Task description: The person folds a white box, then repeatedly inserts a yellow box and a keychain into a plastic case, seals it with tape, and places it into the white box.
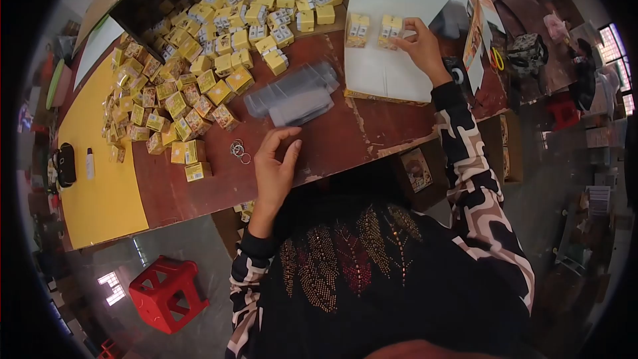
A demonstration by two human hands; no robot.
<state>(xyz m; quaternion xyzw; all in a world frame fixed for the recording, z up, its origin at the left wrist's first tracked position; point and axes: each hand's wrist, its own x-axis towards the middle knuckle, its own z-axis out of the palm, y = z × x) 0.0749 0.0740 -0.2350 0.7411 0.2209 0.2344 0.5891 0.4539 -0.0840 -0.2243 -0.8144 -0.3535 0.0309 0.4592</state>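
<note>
My right hand (417,46) has its thumb and fingers on a small yellow patterned box (389,32) that stands on a white board (382,73). Another such box (357,30) stands to its left on the same board. My left hand (279,159) is over the front edge of the red-brown table, thumb and forefinger apart, with nothing visible between them. Just beyond it lie flat clear plastic sleeves (292,96). Several metal rings (240,151) lie to the left of my left hand.
Many small yellow boxes (219,46) are heaped across the back and left of the table (319,146). A yellow sheet (106,193) with a small white tube (90,163) covers the left end. A red stool (169,292) stands on the floor.
</note>
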